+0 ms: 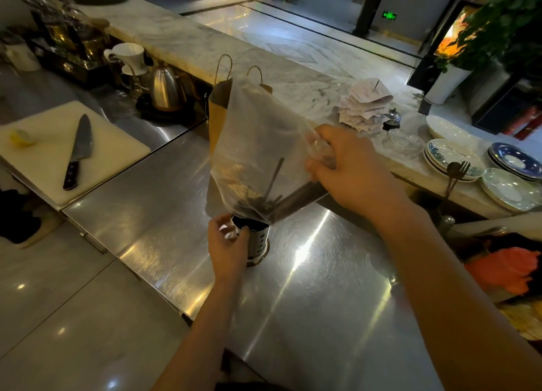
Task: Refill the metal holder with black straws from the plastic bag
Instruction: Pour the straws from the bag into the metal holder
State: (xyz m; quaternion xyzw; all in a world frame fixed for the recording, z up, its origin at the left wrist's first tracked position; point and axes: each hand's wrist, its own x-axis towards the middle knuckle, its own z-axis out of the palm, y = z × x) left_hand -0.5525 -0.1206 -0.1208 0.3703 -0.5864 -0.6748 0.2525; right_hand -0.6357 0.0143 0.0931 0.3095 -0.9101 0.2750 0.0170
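Observation:
A perforated metal holder (259,241) stands upright on the steel counter (308,288). My left hand (227,244) curls round its left side at the rim. Directly above it hangs a clear plastic bag (255,144), its lower end over the holder's mouth. Black straws (299,198) lie slanted in the bag's bottom, some pointing down at the holder. My right hand (349,170) grips the bag on its right side, pinching plastic and straws together.
A brown paper bag (218,112) stands just behind the plastic bag. At left lie a white cutting board (117,144) with a knife (77,153) and a lemon piece, and a kettle (165,88). Stacked plates (451,159) and a receipt spike (366,103) sit at right.

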